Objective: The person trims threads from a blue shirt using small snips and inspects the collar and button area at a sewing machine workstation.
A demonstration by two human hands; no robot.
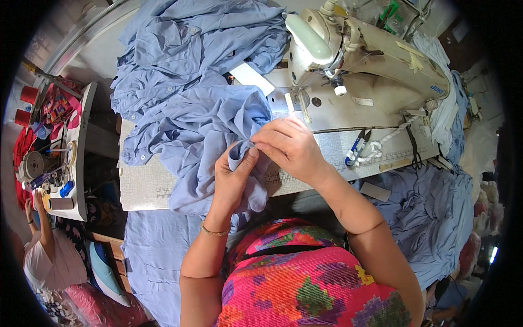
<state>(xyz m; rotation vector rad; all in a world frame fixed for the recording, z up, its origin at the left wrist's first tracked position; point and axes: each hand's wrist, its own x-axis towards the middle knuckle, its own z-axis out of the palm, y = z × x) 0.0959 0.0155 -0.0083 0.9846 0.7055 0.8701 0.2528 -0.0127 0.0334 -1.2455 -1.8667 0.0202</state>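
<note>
A blue shirt [201, 125] lies bunched on the sewing table, left of the sewing machine's needle. My left hand [231, 173] grips a folded edge of it, thumb on top. Close beside it, my right hand [287, 143] pinches the same fold between thumb and fingers; its upper part is blurred. Just beyond my hands stands the cream sewing machine [370, 65], its presser foot close to my right knuckles. Whether a thread or small piece sits between my fingertips I cannot tell.
More blue shirts [163, 38] are heaped at the back left. A white card [251, 78] lies by the machine bed. Blue-handled thread snips [357, 147] and white cord [371, 152] rest at right. Blue cloth [425, 218] fills the lower right. Far left, another person [52, 245] works at a table.
</note>
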